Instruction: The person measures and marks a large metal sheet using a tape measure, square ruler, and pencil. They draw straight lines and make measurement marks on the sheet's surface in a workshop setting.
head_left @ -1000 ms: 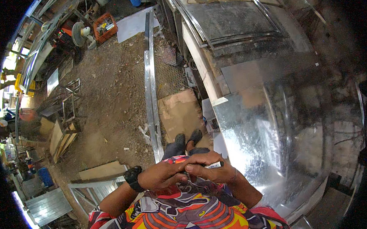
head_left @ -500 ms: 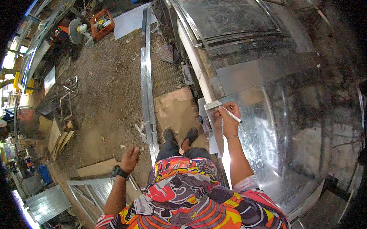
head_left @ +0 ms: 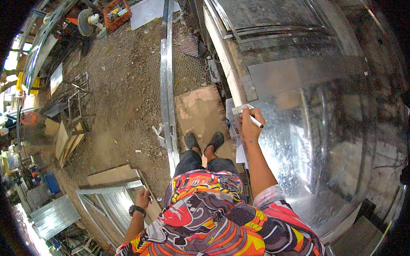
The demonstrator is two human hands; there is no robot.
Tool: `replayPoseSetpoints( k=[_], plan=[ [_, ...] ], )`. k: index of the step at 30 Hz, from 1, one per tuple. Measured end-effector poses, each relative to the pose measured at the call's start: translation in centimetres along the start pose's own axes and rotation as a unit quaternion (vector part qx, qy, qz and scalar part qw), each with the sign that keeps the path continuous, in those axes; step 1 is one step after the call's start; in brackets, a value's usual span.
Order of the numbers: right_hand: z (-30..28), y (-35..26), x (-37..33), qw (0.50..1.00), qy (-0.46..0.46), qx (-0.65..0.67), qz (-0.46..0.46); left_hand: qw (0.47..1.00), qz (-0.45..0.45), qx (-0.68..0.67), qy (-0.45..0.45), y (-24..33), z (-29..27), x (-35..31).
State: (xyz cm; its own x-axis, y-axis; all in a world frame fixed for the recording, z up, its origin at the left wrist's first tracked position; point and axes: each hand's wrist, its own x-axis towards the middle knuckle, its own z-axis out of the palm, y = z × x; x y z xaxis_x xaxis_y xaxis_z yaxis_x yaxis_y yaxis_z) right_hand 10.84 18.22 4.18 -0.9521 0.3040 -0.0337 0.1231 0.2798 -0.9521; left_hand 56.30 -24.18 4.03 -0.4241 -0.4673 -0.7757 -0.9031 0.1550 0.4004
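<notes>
My right hand [head_left: 251,123] is closed around a white marker pen [head_left: 256,122] with a black end. It rests at the near left corner of a shiny metal sheet [head_left: 299,145] that lies on a workbench. A small pale flat piece [head_left: 238,109] shows beside my fingertips, partly covered by them; I cannot tell what it is. My left hand [head_left: 143,198], a dark watch on its wrist, hangs at my left side above a metal frame [head_left: 107,201]. Its fingers are curled in, with nothing visible in them.
Long metal profiles [head_left: 167,86] lie along the floor left of my feet. I stand on a brown board [head_left: 201,107]. A dull grey strip [head_left: 283,79] lies across the bench beyond the sheet. At the far left are a fan [head_left: 85,22] and an orange crate [head_left: 117,13].
My right hand has shifted slightly up and left at the sheet's corner, still with the marker pen. My left hand has dropped lower and closer to my body.
</notes>
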Motion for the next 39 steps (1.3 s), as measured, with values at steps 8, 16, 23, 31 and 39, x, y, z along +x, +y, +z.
replayPoseSetpoints(
  k=[8, 16, 23, 31, 39],
  plan=[
    [0.0, -0.5, 0.3, 0.999, 0.001, -0.026, -0.023, 0.998, 0.049, 0.04, 0.017, 7.9, 1.3, -0.3],
    [0.6, -1.5, 0.2, 0.999, 0.018, -0.026, -0.017, 0.996, 0.083, 0.035, 0.01, 7.0, 1.1, -0.4],
    [0.5, -1.4, 0.2, 0.999, 0.03, -0.032, -0.026, 0.995, 0.078, 0.062, 0.029, 5.2, 0.9, 0.2],
    [0.3, -0.8, 0.4, 0.996, 0.025, -0.068, -0.046, 0.998, 0.054, 0.03, 0.012, 6.0, 1.5, -0.3],
    [0.1, -1.3, 0.4, 0.998, 0.004, -0.054, -0.029, 0.996, 0.087, 0.013, -0.005, 8.0, 1.6, -1.5]
  ],
)
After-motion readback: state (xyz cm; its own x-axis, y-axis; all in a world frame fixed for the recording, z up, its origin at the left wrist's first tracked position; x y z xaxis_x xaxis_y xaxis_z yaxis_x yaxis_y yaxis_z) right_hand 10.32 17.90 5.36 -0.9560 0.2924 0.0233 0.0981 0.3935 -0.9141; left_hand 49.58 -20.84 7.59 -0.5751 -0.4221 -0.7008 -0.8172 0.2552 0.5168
